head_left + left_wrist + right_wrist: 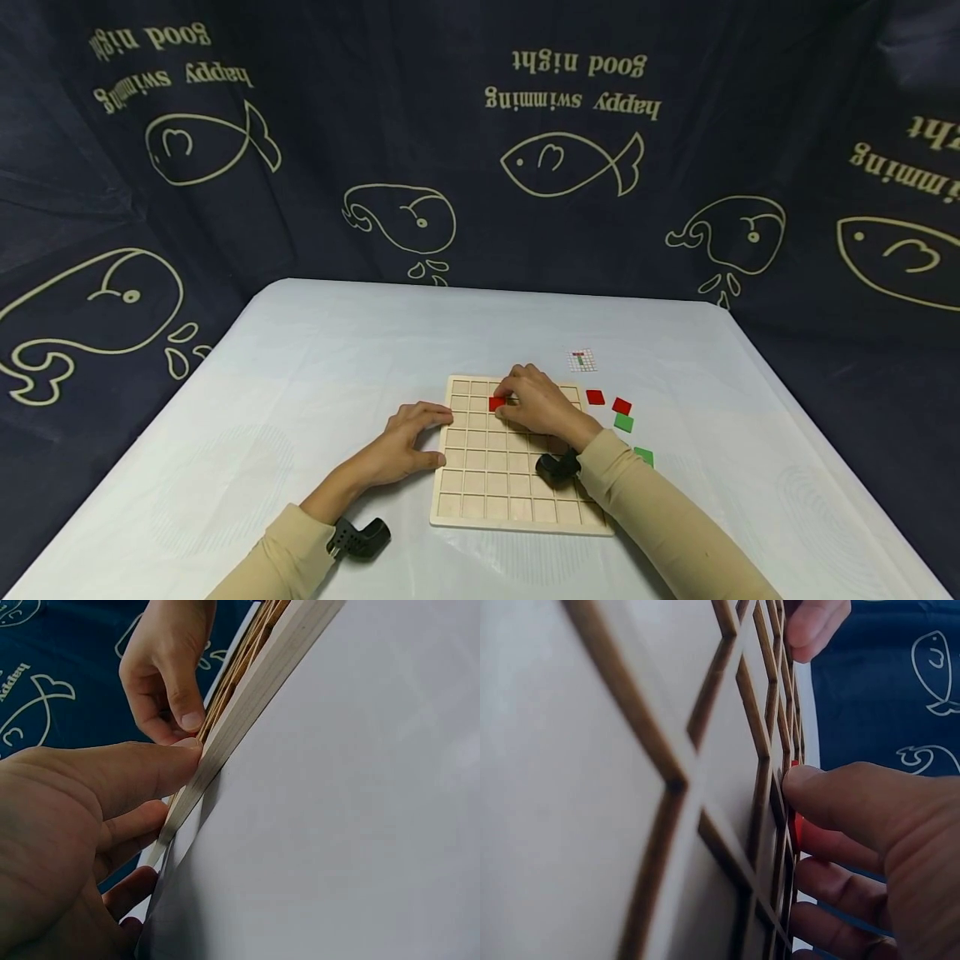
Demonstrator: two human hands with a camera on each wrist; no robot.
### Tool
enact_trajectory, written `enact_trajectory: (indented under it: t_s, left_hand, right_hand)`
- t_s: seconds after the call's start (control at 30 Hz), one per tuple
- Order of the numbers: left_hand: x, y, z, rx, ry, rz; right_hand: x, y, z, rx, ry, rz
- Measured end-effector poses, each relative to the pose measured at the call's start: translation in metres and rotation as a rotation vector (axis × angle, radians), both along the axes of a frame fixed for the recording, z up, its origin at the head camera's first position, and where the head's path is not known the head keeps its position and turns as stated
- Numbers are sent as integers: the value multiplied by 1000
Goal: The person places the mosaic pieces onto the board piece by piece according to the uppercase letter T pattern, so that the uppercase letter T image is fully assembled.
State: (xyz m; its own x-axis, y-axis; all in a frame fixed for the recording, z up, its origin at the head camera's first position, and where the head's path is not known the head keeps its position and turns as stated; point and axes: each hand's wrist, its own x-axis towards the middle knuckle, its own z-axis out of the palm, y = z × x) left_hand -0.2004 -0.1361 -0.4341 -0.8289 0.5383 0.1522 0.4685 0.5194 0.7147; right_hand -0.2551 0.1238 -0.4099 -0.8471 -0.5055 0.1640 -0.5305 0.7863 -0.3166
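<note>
A pale wooden grid board (465, 481) with square cells lies on the table. Near its far side, my right hand (538, 403) pinches a red square tile (497, 403) at a cell in the upper rows. Red also shows between the thumb and fingers of the right hand (922, 840) in the right wrist view. My left hand (401, 443) rests against the board's left edge, fingers extended and thumb apart. Close up in the left wrist view, its thumb touches the board's rim (247, 712). The right hand and forearm hide several cells.
Right of the board lie two red tiles (595, 397) and green tiles (623, 422), one partly covered by the right sleeve. A small card (581, 360) printed with a grid and a red-and-green T shape lies beyond the board. A dark patterned curtain (450, 125) hangs behind the white table (360, 350).
</note>
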Motion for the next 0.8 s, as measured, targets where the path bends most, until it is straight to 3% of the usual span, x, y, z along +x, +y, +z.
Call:
enact_trajectory:
  t_s: [0.43, 0.8]
  left_hand:
    - [0, 1, 1, -5, -9, 14]
    - [1, 1, 0, 6, -24, 12]
  right_hand:
    - [4, 5, 3, -25, -17, -15]
    - [6, 26, 14, -81, 3, -29]
